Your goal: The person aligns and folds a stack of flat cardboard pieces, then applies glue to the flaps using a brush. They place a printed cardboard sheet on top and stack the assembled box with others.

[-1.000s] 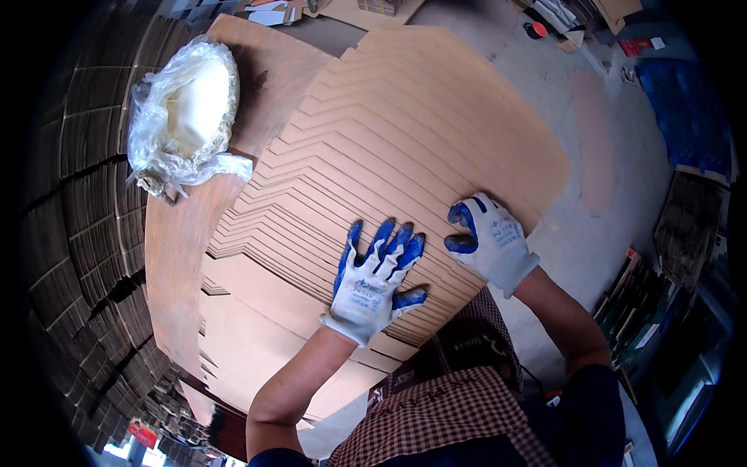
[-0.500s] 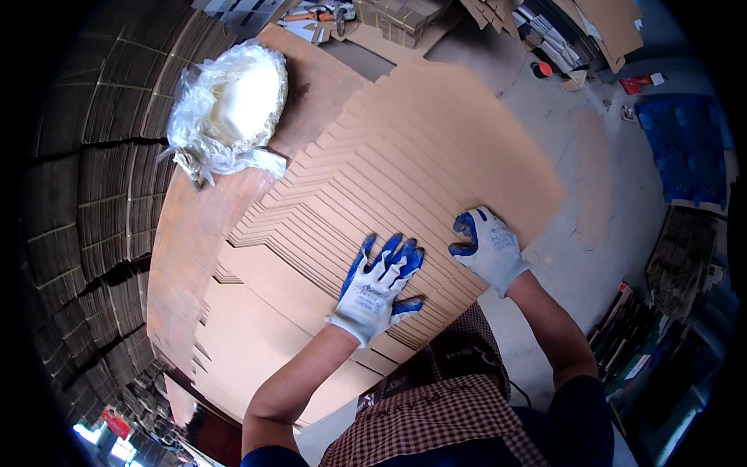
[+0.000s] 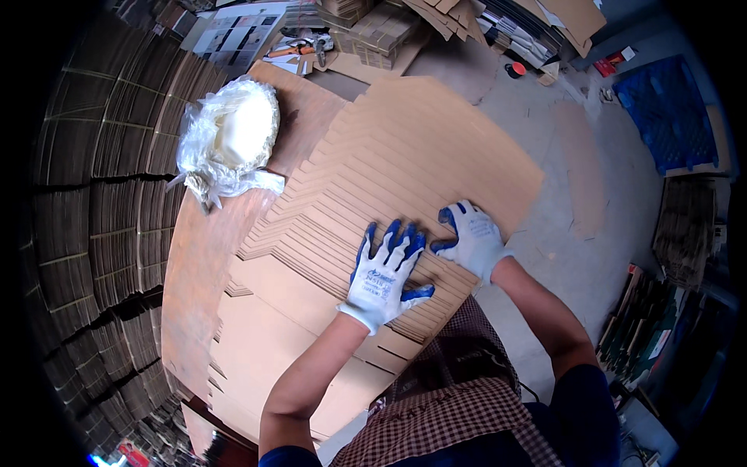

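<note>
In the head view, many flat, light-brown cardboard sheets [image 3: 397, 148] lie in the middle, on a reddish-brown wooden table [image 3: 187, 296]. They overlap like little stairs, and their row runs up toward 12 o'clock.

The left hand [image 3: 381, 284], in a white glove with blue fingers, lies palm down on the near sheets. Its fingers are spread toward 12 o'clock and its thumb points to 3 o'clock. It is not holding anything.

The right hand [image 3: 474, 236], in a matching glove, is at 2 o'clock from the left one, by the right side of the row. Its fingers bend and its thumb points inward. I cannot tell if it pinches a sheet or only rests there.

What has just changed is the gap: the two hands are closer together than half a second ago. The stairs of cardboard are still spread out. That seems to mean both hands are busy with the same small part of the row.

At 10 o'clock, a white oval thing in crinkly clear plastic [image 3: 247, 128] sits on the table. Tall dark-brown tied piles [image 3: 74, 140] stand at 9 o'clock. A blue slatted pallet [image 3: 665, 117] is at 2 o'clock.
</note>
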A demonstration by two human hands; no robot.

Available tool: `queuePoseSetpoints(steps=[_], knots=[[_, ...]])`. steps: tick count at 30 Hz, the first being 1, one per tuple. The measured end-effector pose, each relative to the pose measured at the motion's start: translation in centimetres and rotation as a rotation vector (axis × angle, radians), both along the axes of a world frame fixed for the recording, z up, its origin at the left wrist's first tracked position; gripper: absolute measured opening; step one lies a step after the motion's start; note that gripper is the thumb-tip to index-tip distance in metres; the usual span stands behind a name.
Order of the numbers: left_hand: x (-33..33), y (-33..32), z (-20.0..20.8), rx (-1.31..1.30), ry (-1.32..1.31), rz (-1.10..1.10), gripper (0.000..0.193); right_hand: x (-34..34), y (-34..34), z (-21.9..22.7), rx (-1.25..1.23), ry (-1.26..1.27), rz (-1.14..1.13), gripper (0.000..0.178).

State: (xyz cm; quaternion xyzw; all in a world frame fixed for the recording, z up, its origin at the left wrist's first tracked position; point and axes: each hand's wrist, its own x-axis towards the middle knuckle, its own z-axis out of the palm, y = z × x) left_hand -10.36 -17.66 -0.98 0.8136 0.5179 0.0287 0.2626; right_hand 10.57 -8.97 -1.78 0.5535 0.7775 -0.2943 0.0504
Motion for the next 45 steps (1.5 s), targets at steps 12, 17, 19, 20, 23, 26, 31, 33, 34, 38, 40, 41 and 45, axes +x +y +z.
queuePoseSetpoints(steps=[12, 17, 19, 20, 23, 26, 31, 33, 34, 38, 40, 41, 45], knots=[[-0.1, -0.3, -0.8, -0.052, 0.052, -0.04, 0.099, -0.2, -0.7, -1.0, 0.035, -0.003, -0.002, 0.053], [-0.1, -0.6, -0.9, -0.04, 0.069, -0.042, 0.1, 0.1, 0.0, -1.0, -0.041, -0.046, 0.017, 0.051], [-0.2, -0.8, -1.1, -0.033, 0.07, -0.042, 0.1, 0.1, -0.1, -1.1, -0.031, -0.035, 0.016, 0.052], [-0.2, -1.0, -1.2, -0.028, 0.063, -0.035, 0.1, 0.2, -0.1, -1.3, -0.025, -0.025, 0.019, 0.052], [-0.3, -1.2, -1.6, -0.021, 0.048, -0.024, 0.101, -0.2, -0.3, -0.3, -0.044, -0.081, 0.039, 0.055], [-0.2, -1.2, -1.6, -0.036, 0.055, -0.03, 0.102, -1.2, -1.9, 0.1, 0.068, -0.116, 0.045, 0.062], [-0.3, -1.3, -1.5, -0.042, 0.072, -0.041, 0.103, -0.7, -2.6, -1.0, 0.051, -0.16, 0.048, 0.069], [-0.4, -1.3, -1.3, -0.053, 0.062, -0.041, 0.104, -0.8, -2.3, -0.7, 0.02, -0.169, 0.042, 0.07], [-0.4, -1.3, -1.2, -0.058, 0.057, -0.041, 0.104, -0.9, -2.2, -0.5, 0.004, -0.173, 0.04, 0.07], [-0.7, -1.8, -1.4, -0.049, 0.047, -0.04, 0.104, -1.0, -2.1, -0.7, 0.012, -0.18, 0.039, 0.071], [-0.8, -2.1, -1.5, -0.052, 0.042, -0.041, 0.104, -0.9, -1.8, -0.8, -0.018, -0.155, 0.031, 0.071], [-0.8, -2.2, -1.5, -0.057, 0.036, -0.038, 0.104, -0.9, -1.7, -0.7, -0.021, -0.162, 0.034, 0.071], [-0.9, -2.6, -1.7, -0.053, 0.027, -0.029, 0.104, -1.3, -1.4, -0.4, -0.044, -0.194, 0.045, 0.07]])
